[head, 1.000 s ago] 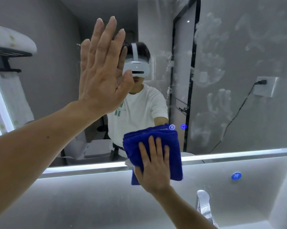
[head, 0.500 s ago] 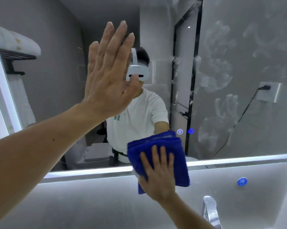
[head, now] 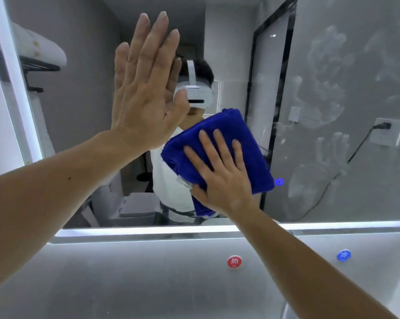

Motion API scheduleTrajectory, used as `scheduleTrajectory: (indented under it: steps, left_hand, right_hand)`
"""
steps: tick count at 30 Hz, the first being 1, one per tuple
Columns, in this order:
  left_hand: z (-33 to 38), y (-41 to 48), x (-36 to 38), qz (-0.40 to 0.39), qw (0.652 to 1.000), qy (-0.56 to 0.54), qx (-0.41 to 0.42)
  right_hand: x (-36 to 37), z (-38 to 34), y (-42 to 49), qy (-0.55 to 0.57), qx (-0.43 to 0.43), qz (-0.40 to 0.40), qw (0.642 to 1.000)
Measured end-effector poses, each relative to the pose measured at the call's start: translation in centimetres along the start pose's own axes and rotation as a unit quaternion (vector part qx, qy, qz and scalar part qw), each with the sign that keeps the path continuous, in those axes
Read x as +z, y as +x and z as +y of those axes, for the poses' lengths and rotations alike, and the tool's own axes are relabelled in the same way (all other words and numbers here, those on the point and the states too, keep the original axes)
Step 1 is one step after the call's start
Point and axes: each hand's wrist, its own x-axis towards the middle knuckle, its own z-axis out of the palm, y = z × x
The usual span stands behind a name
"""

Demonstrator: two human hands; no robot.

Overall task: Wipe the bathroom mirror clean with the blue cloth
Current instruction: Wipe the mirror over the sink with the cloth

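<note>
The bathroom mirror (head: 355, 77) fills the wall ahead, with whitish smeared handprints over its right half. A folded blue cloth (head: 229, 130) lies flat on the glass near the lower middle. My right hand (head: 219, 173) presses on the cloth with straight, spread fingers. My left hand (head: 146, 88) is flat against the mirror to the upper left of the cloth, fingers straight and pointing up. The person's reflection with a white headset shows between the two hands.
A lit strip (head: 148, 230) runs along the mirror's lower edge. Below it on the grey wall sit a red round button (head: 234, 261) and a blue round button (head: 343, 255). A small blue touch icon (head: 279, 182) glows on the glass beside the cloth.
My right hand has slid the blue cloth up from the mirror's lower edge onto the glass and tilted it. My left hand stays flat on the mirror.
</note>
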Motion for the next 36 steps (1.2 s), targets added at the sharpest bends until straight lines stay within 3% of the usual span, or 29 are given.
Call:
scheduleTrajectory:
  steps: [3, 6, 9, 13, 17, 25, 30, 32, 36]
  left_hand:
    - [-0.6, -0.3, 0.2, 0.005, 1.000, 0.023, 0.000]
    - [-0.9, -0.7, 0.2, -0.003, 1.000, 0.024, 0.008]
    - [-1.6, -0.9, -0.5, -0.010, 0.999, 0.031, 0.022]
    - [-2.8, -1.0, -1.8, -0.007, 0.999, 0.042, 0.026]
    - [-3.6, -1.7, -2.4, -0.011, 0.999, 0.040, 0.011]
    - [-5.3, -3.9, -3.5, -0.041, 0.998, 0.054, -0.010]
    - [-5.9, -3.0, -4.0, -0.041, 0.997, 0.057, -0.018]
    - [-5.5, -2.2, -3.9, -0.026, 0.998, 0.047, -0.016]
    - [-4.0, -0.9, -3.5, -0.002, 0.999, 0.038, -0.013]
  right_hand:
    - [1.4, -2.3, -3.2, 0.004, 0.022, 0.007, 1.000]
    - [2.8, -3.4, -9.4, -0.014, -0.059, -0.032, 0.998]
    - [3.1, -0.3, -14.7, -0.068, -0.144, -0.062, 0.985]
    - [2.8, 4.1, -17.8, -0.100, -0.169, -0.083, 0.977]
    - [2.7, 1.5, -15.5, -0.064, -0.146, -0.080, 0.984]
    - [3.8, -13.6, -5.0, 0.000, -0.191, -0.135, 0.972]
    - [2.3, -11.2, -2.2, -0.023, -0.260, -0.135, 0.956]
    - [0.9, -7.5, -0.2, -0.017, -0.234, -0.104, 0.967]
    - [-1.6, 0.4, 5.7, -0.058, -0.047, -0.013, 0.997]
